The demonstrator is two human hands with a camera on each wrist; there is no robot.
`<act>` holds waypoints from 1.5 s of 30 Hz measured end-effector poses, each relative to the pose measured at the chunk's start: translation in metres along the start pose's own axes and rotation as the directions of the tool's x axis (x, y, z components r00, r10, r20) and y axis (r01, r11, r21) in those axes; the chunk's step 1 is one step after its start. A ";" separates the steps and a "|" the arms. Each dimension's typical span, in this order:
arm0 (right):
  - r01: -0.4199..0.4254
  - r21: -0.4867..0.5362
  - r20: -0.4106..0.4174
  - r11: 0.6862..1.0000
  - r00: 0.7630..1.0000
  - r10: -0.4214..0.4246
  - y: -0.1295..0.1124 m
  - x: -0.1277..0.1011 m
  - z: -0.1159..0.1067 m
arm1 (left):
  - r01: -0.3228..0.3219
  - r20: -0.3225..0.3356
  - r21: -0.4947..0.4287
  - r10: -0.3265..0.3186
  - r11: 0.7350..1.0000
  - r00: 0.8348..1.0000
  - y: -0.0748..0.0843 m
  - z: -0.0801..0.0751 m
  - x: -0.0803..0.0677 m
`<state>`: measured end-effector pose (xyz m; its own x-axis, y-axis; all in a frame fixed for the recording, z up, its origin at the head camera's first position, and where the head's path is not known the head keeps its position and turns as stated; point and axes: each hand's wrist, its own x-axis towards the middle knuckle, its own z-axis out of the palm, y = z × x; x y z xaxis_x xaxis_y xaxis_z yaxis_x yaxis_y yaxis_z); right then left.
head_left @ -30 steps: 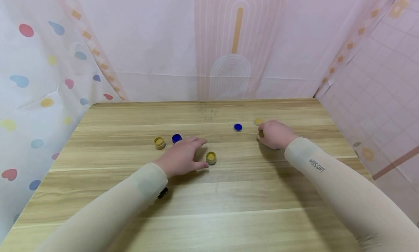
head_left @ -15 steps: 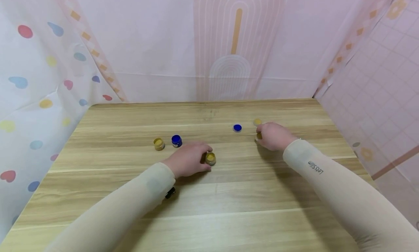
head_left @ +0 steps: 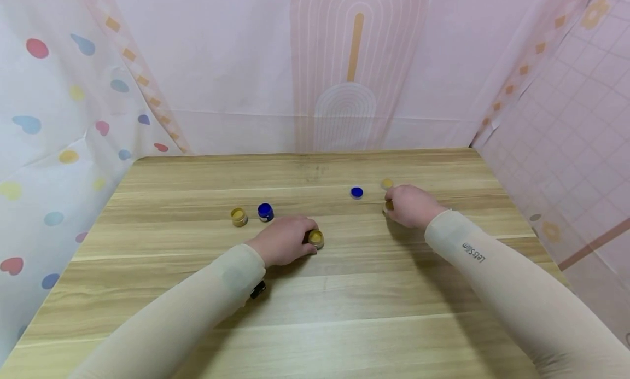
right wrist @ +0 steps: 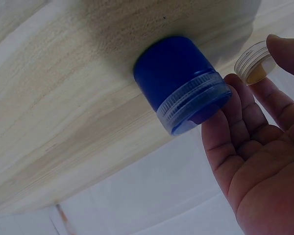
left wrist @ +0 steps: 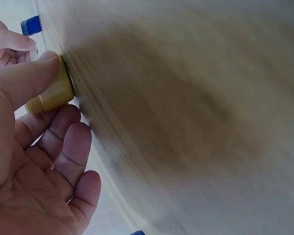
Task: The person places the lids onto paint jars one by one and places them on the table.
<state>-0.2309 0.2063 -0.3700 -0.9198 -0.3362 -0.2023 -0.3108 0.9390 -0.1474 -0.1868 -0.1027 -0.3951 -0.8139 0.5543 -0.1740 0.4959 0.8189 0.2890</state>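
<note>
My left hand grips an open jar of yellow paint between thumb and fingers. In the left wrist view the thumb presses the side of this yellow jar, which stands on the table. My right hand pinches a clear screw lid with yellow paint inside it, between thumb and index finger. Beside its curled fingers stands a blue paint jar with a clear lid on; the hand hides it in the head view. Behind the right fingertips lies another yellow-stained lid, and left of that a blue-stained lid.
An uncovered yellow jar and an uncovered blue jar stand left of centre, behind my left hand. The wooden table ends at a patterned cloth backdrop at the back and sides.
My left hand has moved right and closed its fingers round the yellow jar, uncovering the blue jar behind it. My right hand has hardly moved and keeps the lid.
</note>
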 end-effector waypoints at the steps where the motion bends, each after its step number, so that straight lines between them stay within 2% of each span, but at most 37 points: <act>1: 0.001 0.001 -0.001 1.000 1.000 -0.001 0.000 0.000 0.000 | 0.001 0.000 -0.002 -0.001 1.000 1.000 0.000 0.000 0.000; 9: 0.005 0.003 -0.007 1.000 1.000 -0.005 0.001 0.001 0.003 | 0.017 0.001 -0.027 -0.017 0.999 1.000 -0.002 0.000 0.000; 17: 0.005 0.003 -0.011 1.000 1.000 -0.005 0.000 0.001 0.002 | 0.070 -0.002 -0.145 -0.071 0.987 0.997 -0.006 -0.003 -0.002; 26: 0.039 0.010 -0.047 0.999 0.998 -0.039 -0.006 -0.001 0.001 | 0.044 -0.047 -0.289 -0.060 0.956 0.997 -0.010 -0.006 -0.004; 35: 0.077 0.056 -0.082 0.995 0.994 -0.072 -0.020 -0.004 -0.004 | 0.027 -0.098 -0.354 -0.066 0.935 0.993 -0.010 -0.007 -0.003; 41: 0.105 0.122 -0.085 0.987 0.992 -0.095 -0.033 -0.008 -0.007 | 0.026 -0.105 -0.379 -0.071 0.925 0.992 -0.009 -0.007 -0.003; 45: 0.137 0.131 -0.092 0.982 0.988 -0.126 -0.045 -0.011 -0.009 | 0.028 -0.110 -0.387 -0.077 0.922 0.991 -0.008 -0.006 -0.003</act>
<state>-0.2092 0.1687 -0.3527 -0.8916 -0.4434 -0.0922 -0.3999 0.8663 -0.2993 -0.1901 -0.1114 -0.3910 -0.8779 0.4701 -0.0913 0.3166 0.7128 0.6258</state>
